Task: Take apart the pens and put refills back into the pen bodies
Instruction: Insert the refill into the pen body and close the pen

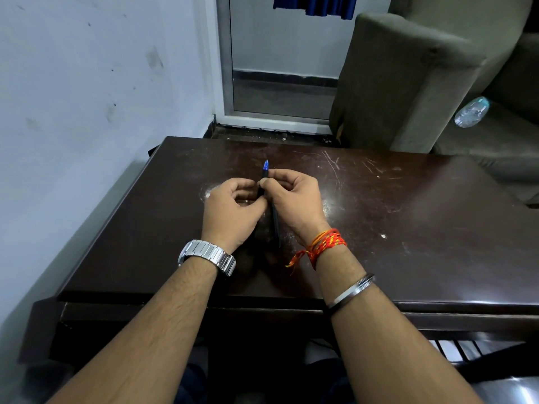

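A dark wooden table (408, 228) fills the middle of the scene, scuffed and scratched, pushed up against the pale wall on the left, and it gives both forearms a bare working surface to hover over; beyond its far right corner sits a grey-green sofa (408, 83) with a crumpled plastic bottle (471, 112) lying on the seat, well apart from the action. Now in to the hands, meeting near the middle of the table: the left hand (233, 211), steel watch (208, 255) on its wrist, curls in from the left with its fingertips pinched at the pen's middle, while the right hand (294, 199), red thread band (325, 243) at the wrist, closes thumb and forefinger on the same spot from the other side, so both hands are grasping the pen (269, 199). The pen runs near to far between them, dark barrel pointing back toward the person, blue end (265, 165) poking out on the far side. That opposed pinch at the barrel's middle looks like a set-up for twisting or pulling the two halves apart, though the joint itself is hidden under the fingers, and no loose refill shows anywhere
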